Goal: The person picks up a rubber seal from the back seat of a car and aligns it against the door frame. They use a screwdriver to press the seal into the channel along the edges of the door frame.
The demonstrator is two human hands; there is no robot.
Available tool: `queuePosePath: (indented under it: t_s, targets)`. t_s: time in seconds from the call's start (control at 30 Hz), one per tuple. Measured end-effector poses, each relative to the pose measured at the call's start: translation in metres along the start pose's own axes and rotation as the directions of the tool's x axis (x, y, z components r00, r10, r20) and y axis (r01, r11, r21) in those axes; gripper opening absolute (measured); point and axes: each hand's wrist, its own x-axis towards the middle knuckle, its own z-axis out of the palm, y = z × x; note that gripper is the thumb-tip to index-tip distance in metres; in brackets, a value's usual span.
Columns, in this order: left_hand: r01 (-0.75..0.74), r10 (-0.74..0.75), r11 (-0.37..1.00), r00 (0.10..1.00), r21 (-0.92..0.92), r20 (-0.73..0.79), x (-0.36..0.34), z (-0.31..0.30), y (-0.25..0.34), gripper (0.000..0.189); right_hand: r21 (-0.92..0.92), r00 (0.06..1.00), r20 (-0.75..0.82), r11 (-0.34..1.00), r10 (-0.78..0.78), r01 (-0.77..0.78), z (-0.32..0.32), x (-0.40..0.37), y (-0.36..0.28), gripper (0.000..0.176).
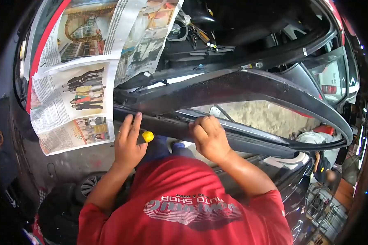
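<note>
My left hand lies along the inner edge of a dark car door, its fingers stretched out and apart. Right at the thumb is a small yellow rounded object, its kind unclear. My right hand is closed, with its fingers curled over the window-sill edge of the same door. Beyond the hands, the black window frame arches around the window opening.
Newspaper sheets cover the car's front at upper left. Loose tools and parts lie behind the windshield edge. A wheel stands low on the left. Another person is at far right, near a wire rack.
</note>
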Motion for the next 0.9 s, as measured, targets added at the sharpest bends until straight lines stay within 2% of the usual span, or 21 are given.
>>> queuePosePath:
  t_s: [0.1,0.17,0.27,0.33,0.4,0.43,0.5,0.53,0.57,0.6,0.63,0.67,0.73,0.77,0.8,0.83,0.9]
  targets:
    - [0.096,-0.089,0.975,0.995,-0.200,0.045,0.004,0.008,0.001,0.093,-0.050,0.995,-0.031,0.995,-0.091,0.089,0.004,0.003,0.008,0.024]
    - [0.106,-0.100,0.972,0.994,-0.208,0.037,0.004,0.012,0.004,0.092,-0.078,0.995,0.045,0.993,-0.091,0.094,0.003,-0.004,0.014,0.031]
    - [0.125,-0.121,0.966,0.992,-0.227,0.033,0.003,0.020,0.005,0.093,-0.067,0.991,0.109,0.994,-0.075,0.082,0.001,-0.005,0.018,0.028]
    - [0.139,-0.138,0.960,0.990,-0.243,0.021,0.003,0.020,0.005,0.095,-0.049,0.993,0.085,0.995,-0.086,0.091,0.000,0.000,0.018,0.026]
    - [0.054,-0.052,0.997,0.997,-0.045,0.064,0.003,0.014,0.006,0.099,-0.050,0.990,0.112,0.994,-0.089,0.095,0.002,0.002,0.020,0.028]
    - [0.082,-0.081,0.997,0.988,-0.003,0.135,0.003,0.009,0.009,0.105,-0.051,0.989,0.120,0.994,-0.091,0.098,0.000,0.007,0.019,0.028]
    - [0.092,-0.097,0.995,0.982,0.039,0.164,-0.001,0.009,0.007,0.106,-0.071,0.989,0.138,0.996,-0.048,0.058,-0.011,0.018,0.012,0.017]
    - [0.093,-0.108,0.992,0.977,0.085,0.183,0.001,0.011,0.007,0.108,-0.080,0.989,0.141,0.995,-0.050,0.061,-0.020,0.024,0.003,0.017]
    - [0.094,-0.106,0.993,0.978,0.076,0.177,0.002,0.013,0.005,0.108,0.197,0.999,0.038,0.980,-0.008,0.001,-0.033,0.031,-0.009,0.013]
    - [0.097,-0.110,0.992,0.975,0.076,0.191,0.001,0.014,0.001,0.109,0.465,0.997,-0.045,0.885,0.057,-0.029,-0.049,0.040,-0.021,0.019]
    - [0.105,-0.119,0.991,0.970,0.078,0.211,-0.002,0.015,0.000,0.110,0.615,0.992,-0.128,0.786,0.018,0.065,-0.075,0.050,-0.040,0.031]
    - [0.115,-0.129,0.991,0.968,0.072,0.217,-0.005,0.016,0.001,0.110,0.806,0.975,-0.216,0.555,-0.048,0.206,-0.087,0.055,-0.047,0.036]
    - [0.145,-0.165,0.984,0.961,0.103,0.223,-0.003,0.015,0.005,0.110,0.892,0.963,-0.258,0.366,-0.072,0.266,-0.067,0.052,-0.044,0.042]
    - [0.131,-0.144,0.988,0.971,0.079,0.190,-0.003,0.013,0.008,0.109,0.828,0.997,-0.080,0.558,0.013,0.059,-0.014,0.046,-0.016,0.044]
    - [0.122,-0.137,0.989,0.971,0.086,0.198,-0.006,0.012,0.008,0.109,0.695,0.987,0.073,0.702,0.143,-0.153,0.032,0.036,0.008,0.045]
    - [0.107,-0.125,0.990,0.971,0.097,0.202,-0.008,0.012,0.007,0.109,0.696,0.986,0.062,0.701,0.152,-0.152,0.021,0.036,0.003,0.045]
    - [0.115,-0.141,0.984,0.971,0.139,0.193,-0.007,0.012,0.013,0.107,0.906,0.997,0.065,0.417,0.041,-0.077,-0.018,0.057,-0.019,0.046]
